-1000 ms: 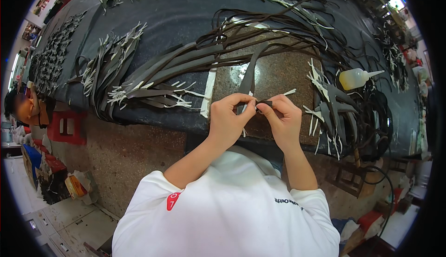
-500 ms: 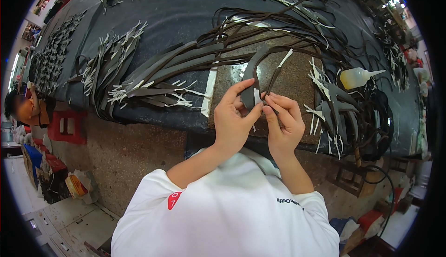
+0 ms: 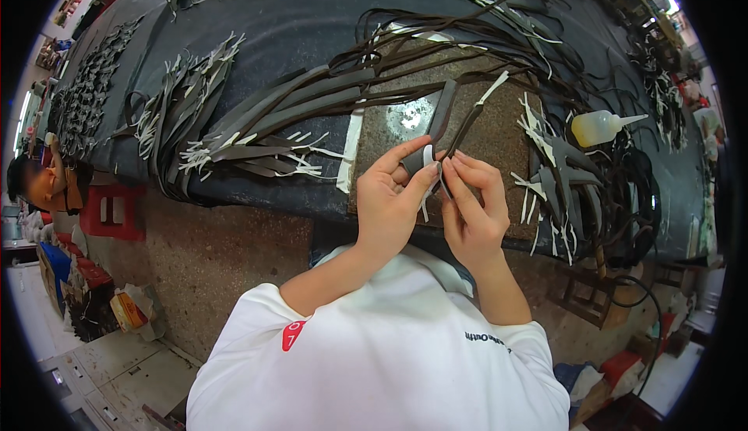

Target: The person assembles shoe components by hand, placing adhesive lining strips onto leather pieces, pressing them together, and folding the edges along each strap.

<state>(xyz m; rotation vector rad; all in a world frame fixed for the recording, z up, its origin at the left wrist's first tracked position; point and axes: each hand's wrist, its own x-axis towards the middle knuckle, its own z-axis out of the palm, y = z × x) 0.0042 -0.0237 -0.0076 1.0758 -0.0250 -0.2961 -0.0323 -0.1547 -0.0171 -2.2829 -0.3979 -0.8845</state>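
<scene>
Gripping flat dark-grey strap (image 3: pixel 442 109) in left hand (image 3: pixel 389 207), thin white-tipped dark strip (image 3: pixel 467 125) in right hand (image 3: pixel 477 209), mid-frame; seemingly unfinished, ends unjoined.

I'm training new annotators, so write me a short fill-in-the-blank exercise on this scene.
1. The thin dark strap rising from the right hand has a far tip coloured ____.
2. The squeeze bottle is to the person's ____ of the speckled slab.
3. The liquid in the squeeze bottle looks ____.

Missing words: white; right; yellow.
</scene>
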